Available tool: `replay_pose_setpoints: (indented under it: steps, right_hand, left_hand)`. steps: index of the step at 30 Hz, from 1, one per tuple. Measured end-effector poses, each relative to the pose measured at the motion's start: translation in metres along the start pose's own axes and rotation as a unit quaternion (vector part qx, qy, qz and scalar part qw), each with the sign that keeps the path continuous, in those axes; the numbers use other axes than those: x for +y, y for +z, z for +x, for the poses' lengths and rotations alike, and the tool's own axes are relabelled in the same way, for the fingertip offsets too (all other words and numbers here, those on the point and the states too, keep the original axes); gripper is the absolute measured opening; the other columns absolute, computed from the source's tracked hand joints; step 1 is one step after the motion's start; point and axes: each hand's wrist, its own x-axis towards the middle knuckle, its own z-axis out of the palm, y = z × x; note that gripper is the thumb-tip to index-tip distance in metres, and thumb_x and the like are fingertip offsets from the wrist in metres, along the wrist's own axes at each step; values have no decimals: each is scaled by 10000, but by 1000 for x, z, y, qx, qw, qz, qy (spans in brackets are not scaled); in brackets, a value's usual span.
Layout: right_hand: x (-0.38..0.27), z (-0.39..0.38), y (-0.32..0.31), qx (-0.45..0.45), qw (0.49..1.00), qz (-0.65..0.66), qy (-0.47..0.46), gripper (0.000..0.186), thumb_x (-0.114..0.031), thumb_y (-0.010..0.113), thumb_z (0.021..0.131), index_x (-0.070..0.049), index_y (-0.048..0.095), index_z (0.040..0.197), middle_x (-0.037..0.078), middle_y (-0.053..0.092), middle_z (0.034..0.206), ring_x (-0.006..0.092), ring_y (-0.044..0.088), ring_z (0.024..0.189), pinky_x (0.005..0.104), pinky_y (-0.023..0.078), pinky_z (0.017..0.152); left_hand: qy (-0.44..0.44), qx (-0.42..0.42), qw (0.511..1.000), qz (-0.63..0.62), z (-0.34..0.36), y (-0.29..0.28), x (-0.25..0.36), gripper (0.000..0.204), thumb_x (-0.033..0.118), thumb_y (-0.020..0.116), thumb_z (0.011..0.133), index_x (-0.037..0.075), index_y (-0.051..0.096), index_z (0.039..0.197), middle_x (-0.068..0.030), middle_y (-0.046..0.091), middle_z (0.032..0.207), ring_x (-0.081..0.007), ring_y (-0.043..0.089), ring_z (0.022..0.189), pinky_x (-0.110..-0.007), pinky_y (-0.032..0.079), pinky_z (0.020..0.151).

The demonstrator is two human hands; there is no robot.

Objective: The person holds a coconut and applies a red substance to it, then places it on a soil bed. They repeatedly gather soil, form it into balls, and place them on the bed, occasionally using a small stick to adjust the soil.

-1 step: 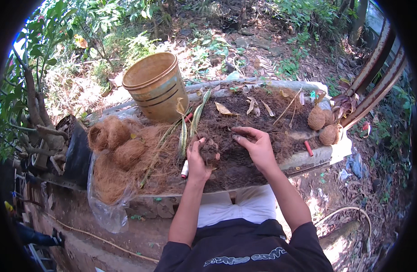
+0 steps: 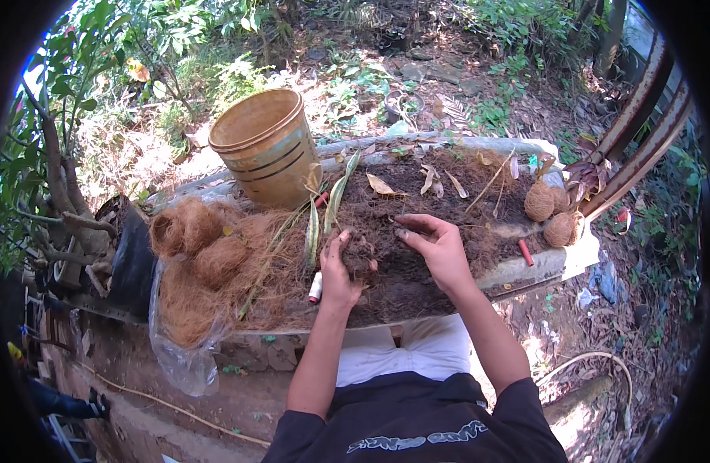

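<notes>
My left hand (image 2: 339, 276) is wrapped round a dark clump of soil and roots (image 2: 359, 258), held just above the soil-covered table. Two long variegated leaves, pale-edged and green, rise beside that hand; the nearer leaf (image 2: 311, 238) stands next to its fingers, and I cannot tell whether it joins the clump. To the right, my right hand (image 2: 441, 251) hovers over the dark soil (image 2: 405, 282), its dirty thumb and fingers a little apart and pointing at the clump. A white thread spool (image 2: 315, 288) lies beside my left wrist.
Brown coconut fibre (image 2: 189, 297) is heaped at left on a clear plastic sheet (image 2: 186, 366). Behind it stands a tan bucket (image 2: 274, 166). Several fibre-wrapped balls (image 2: 538, 202) sit at the right end, near a red tube (image 2: 525, 253) and rusty metal bars (image 2: 640, 154).
My left fingers have shifted slightly on the soil clump, which has turned a little. The right hand has barely moved.
</notes>
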Motion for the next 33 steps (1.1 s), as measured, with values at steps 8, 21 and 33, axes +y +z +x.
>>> replay_pose_setpoints:
  steps: [8,21,33]
  right_hand:
    - [-11,-15,21,-28,987,-126,-91,207,8,633,794,17,668,997,115,668,960,169,630,884,276,494,794]
    - [-7,-37,31,-26,845,-453,-284,377,-72,610,791,-20,592,1165,195,484,1099,349,492,1025,401,406,913]
    - [-2,-39,23,-38,855,-440,-274,376,-189,636,794,-66,618,1148,153,455,1196,331,400,1112,454,341,953]
  left_hand:
    - [-11,-27,999,-24,-5,11,-11,280,312,434,962,68,558,1021,-57,617,940,-172,618,843,-345,537,681]
    - [-21,-37,999,-24,-4,21,-7,195,199,546,918,31,604,997,-76,642,937,-159,626,850,-296,523,747]
    - [-3,2,1000,1,-5,23,-4,184,148,608,879,24,601,1016,-75,635,936,-151,627,832,-293,525,732]
